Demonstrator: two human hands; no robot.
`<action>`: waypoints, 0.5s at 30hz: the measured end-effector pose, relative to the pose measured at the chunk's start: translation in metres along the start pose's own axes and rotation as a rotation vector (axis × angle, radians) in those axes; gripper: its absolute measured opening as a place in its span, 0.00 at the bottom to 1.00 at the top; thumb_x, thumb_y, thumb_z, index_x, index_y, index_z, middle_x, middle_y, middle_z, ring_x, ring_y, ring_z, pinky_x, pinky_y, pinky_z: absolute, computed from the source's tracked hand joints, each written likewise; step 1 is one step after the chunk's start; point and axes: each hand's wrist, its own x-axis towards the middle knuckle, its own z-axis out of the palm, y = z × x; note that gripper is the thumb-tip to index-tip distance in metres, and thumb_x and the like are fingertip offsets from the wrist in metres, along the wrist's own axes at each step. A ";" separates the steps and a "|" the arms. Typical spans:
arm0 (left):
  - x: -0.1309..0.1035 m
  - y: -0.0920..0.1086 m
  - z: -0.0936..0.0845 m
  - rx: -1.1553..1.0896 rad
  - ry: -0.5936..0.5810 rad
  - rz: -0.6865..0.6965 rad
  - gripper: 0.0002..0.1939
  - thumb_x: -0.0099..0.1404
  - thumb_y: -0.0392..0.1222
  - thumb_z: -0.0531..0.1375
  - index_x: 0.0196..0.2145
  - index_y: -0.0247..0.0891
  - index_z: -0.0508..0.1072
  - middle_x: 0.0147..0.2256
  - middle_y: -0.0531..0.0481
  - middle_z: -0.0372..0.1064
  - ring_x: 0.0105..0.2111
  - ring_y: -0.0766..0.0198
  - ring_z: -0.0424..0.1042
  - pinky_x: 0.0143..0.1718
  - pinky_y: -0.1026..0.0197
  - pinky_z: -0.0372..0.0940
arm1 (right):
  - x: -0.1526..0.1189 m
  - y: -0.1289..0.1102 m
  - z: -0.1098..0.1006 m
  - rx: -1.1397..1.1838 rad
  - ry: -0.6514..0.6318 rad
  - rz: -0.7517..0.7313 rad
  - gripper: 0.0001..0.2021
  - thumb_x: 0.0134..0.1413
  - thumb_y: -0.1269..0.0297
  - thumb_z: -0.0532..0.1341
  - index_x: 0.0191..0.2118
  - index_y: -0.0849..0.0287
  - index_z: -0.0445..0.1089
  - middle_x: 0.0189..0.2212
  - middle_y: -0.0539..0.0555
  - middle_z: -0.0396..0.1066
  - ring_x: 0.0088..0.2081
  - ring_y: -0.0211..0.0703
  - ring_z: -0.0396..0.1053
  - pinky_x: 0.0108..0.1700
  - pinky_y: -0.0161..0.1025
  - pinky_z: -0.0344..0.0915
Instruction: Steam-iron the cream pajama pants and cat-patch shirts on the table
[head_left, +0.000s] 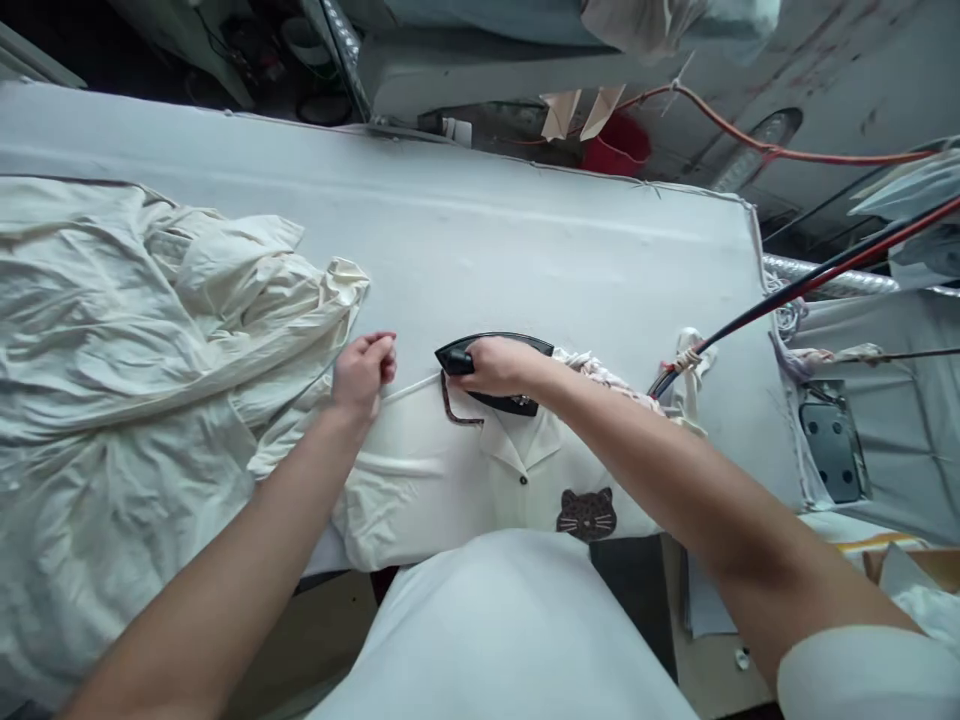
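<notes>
My right hand (499, 367) is wrapped around the handle of a black iron (519, 404). The iron rests by the collar and shoulder of a cream shirt (457, 470), its pointed end toward the left. The shirt lies on the padded white ironing table (570, 260), with a dark button, leopard-print trim and a dark cat-face patch (586, 515). My left hand (365, 372) is closed at the shirt's left side, near a thin pale edge running toward the iron. What its fingers hold, if anything, is hidden.
A large heap of crumpled cream fabric (150, 340) covers the left of the table. Cloth-wrapped hoses and cables (810, 280) run from the iron's side to the upper right. Behind the far edge are a red bucket (619, 145) and an orange hose (810, 155).
</notes>
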 end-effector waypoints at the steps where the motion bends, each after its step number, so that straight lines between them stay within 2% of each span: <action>1: -0.022 0.000 -0.015 -0.028 -0.089 -0.054 0.11 0.56 0.45 0.65 0.34 0.36 0.73 0.22 0.57 0.59 0.21 0.72 0.56 0.22 0.69 0.52 | -0.014 -0.005 0.005 -0.010 -0.004 0.002 0.24 0.60 0.44 0.59 0.42 0.64 0.74 0.37 0.56 0.75 0.34 0.41 0.70 0.32 0.34 0.55; 2: -0.047 -0.003 -0.032 -0.025 -0.223 -0.125 0.13 0.57 0.49 0.66 0.32 0.36 0.74 0.22 0.56 0.60 0.22 0.71 0.56 0.23 0.68 0.54 | -0.033 -0.008 0.012 -0.011 -0.022 0.005 0.23 0.59 0.43 0.60 0.42 0.62 0.74 0.37 0.57 0.76 0.35 0.44 0.71 0.32 0.34 0.56; 4: -0.103 -0.021 -0.069 0.044 -0.515 -0.361 0.20 0.57 0.59 0.65 0.30 0.37 0.76 0.22 0.52 0.63 0.23 0.67 0.59 0.25 0.64 0.58 | -0.080 -0.007 0.037 0.001 -0.073 0.012 0.23 0.57 0.41 0.62 0.42 0.59 0.73 0.37 0.58 0.77 0.35 0.48 0.73 0.32 0.36 0.58; 6: -0.159 -0.057 -0.102 0.116 -0.731 -0.667 0.24 0.56 0.64 0.65 0.27 0.36 0.76 0.22 0.49 0.66 0.22 0.65 0.60 0.23 0.63 0.57 | -0.130 0.000 0.072 0.009 -0.118 0.035 0.22 0.57 0.42 0.62 0.43 0.58 0.73 0.36 0.58 0.78 0.36 0.50 0.75 0.33 0.37 0.58; 7: -0.183 -0.081 -0.114 0.127 -0.763 -0.779 0.25 0.56 0.64 0.66 0.27 0.36 0.76 0.22 0.47 0.68 0.21 0.65 0.61 0.23 0.63 0.56 | -0.154 0.004 0.091 0.009 -0.142 0.069 0.21 0.57 0.44 0.62 0.42 0.57 0.73 0.35 0.58 0.78 0.37 0.51 0.75 0.34 0.37 0.58; 8: -0.205 -0.108 -0.123 0.129 -0.727 -0.871 0.24 0.55 0.63 0.67 0.28 0.35 0.76 0.23 0.47 0.69 0.21 0.66 0.61 0.23 0.63 0.55 | -0.175 0.007 0.110 0.010 -0.167 0.112 0.18 0.57 0.46 0.62 0.41 0.57 0.73 0.35 0.58 0.78 0.37 0.52 0.76 0.34 0.38 0.59; 9: -0.221 -0.134 -0.127 0.138 -0.603 -0.939 0.22 0.56 0.60 0.67 0.29 0.35 0.77 0.25 0.46 0.71 0.21 0.65 0.63 0.23 0.64 0.56 | -0.192 0.009 0.128 0.015 -0.193 0.158 0.16 0.57 0.49 0.63 0.40 0.56 0.73 0.34 0.58 0.79 0.37 0.52 0.76 0.34 0.38 0.58; 11: -0.240 -0.183 -0.125 0.166 -0.146 -0.979 0.11 0.58 0.47 0.66 0.31 0.37 0.75 0.29 0.47 0.73 0.23 0.64 0.68 0.24 0.64 0.59 | -0.217 0.010 0.156 0.038 -0.218 0.238 0.10 0.54 0.55 0.64 0.36 0.55 0.74 0.33 0.57 0.79 0.36 0.52 0.77 0.34 0.38 0.58; 13: -0.241 -0.217 -0.114 0.188 0.301 -0.884 0.03 0.59 0.37 0.61 0.33 0.40 0.73 0.30 0.48 0.73 0.27 0.62 0.72 0.26 0.64 0.64 | -0.228 0.011 0.171 0.081 -0.175 0.295 0.08 0.54 0.57 0.63 0.35 0.55 0.73 0.32 0.56 0.79 0.36 0.52 0.77 0.34 0.38 0.59; 14: -0.236 -0.226 -0.107 0.199 0.404 -0.813 0.05 0.59 0.34 0.59 0.33 0.41 0.73 0.31 0.49 0.73 0.29 0.62 0.74 0.28 0.64 0.66 | -0.230 0.016 0.173 0.112 -0.119 0.338 0.08 0.55 0.56 0.62 0.36 0.54 0.73 0.33 0.56 0.79 0.36 0.51 0.77 0.35 0.38 0.60; 15: -0.230 -0.232 -0.100 0.217 0.414 -0.743 0.06 0.59 0.34 0.59 0.34 0.41 0.73 0.31 0.49 0.74 0.31 0.61 0.75 0.31 0.63 0.68 | -0.232 0.025 0.173 0.153 -0.039 0.389 0.10 0.57 0.54 0.61 0.37 0.54 0.73 0.33 0.56 0.79 0.37 0.51 0.77 0.35 0.38 0.61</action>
